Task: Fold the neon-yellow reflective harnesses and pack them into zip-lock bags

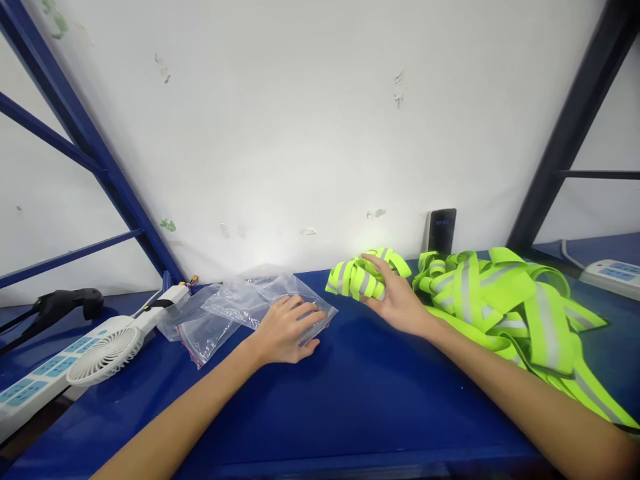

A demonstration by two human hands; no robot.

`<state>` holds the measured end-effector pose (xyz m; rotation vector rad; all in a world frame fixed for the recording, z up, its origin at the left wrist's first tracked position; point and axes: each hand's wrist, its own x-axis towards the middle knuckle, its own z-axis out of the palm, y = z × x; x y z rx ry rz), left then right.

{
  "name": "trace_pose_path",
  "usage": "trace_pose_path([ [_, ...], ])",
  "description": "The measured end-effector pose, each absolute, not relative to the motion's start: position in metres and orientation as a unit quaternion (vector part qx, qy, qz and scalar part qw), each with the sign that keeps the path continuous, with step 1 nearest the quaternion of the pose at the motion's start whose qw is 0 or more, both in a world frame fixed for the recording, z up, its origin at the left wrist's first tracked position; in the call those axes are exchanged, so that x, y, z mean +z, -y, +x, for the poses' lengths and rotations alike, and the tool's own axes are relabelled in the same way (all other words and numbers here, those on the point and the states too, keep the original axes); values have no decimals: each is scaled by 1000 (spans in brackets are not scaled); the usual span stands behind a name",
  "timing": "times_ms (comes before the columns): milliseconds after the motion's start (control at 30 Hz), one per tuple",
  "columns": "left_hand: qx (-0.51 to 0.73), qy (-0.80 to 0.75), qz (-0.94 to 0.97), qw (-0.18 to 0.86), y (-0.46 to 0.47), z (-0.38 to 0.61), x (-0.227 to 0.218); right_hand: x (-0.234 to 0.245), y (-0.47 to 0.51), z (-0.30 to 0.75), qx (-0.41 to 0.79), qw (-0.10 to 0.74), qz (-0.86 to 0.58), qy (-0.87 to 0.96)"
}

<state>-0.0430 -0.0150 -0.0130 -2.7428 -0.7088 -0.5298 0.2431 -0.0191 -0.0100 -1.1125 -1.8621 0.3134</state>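
My left hand (pixel 289 328) lies over the near right corner of a clear plastic bag (pixel 255 293), its bent fingers gripping the film. That bag rests on other clear bags (pixel 200 337), one with a red edge. My right hand (pixel 397 300) is wrapped around a folded bundle of fluorescent yellow-green reflective strap (pixel 353 279) with silver stripes, near the wall. The fingers behind the bundle are partly hidden. Right of this hand, a large loose heap of the same reflective strap (pixel 480 293) spreads over the blue table (pixel 345 400), partly behind my forearm.
At left lie a white power strip (pixel 45 373), a white handheld fan (pixel 105 357) and a black object (pixel 65 308) with a cord. A phone (pixel 443 230) leans upright against the wall. Another power strip (pixel 613 277) sits at far right. Blue metal posts (pixel 110 173) frame the table.
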Motion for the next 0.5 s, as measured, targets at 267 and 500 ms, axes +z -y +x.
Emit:
trace_pose_path([
  [267, -159, 212, -959, 106, 28, -37, 5, -6, 26, 246, 25, 423, -424, 800],
  [500, -175, 381, -897, 138, 24, -20, -6, -12, 42, 246, 25, 385, -320, 866],
])
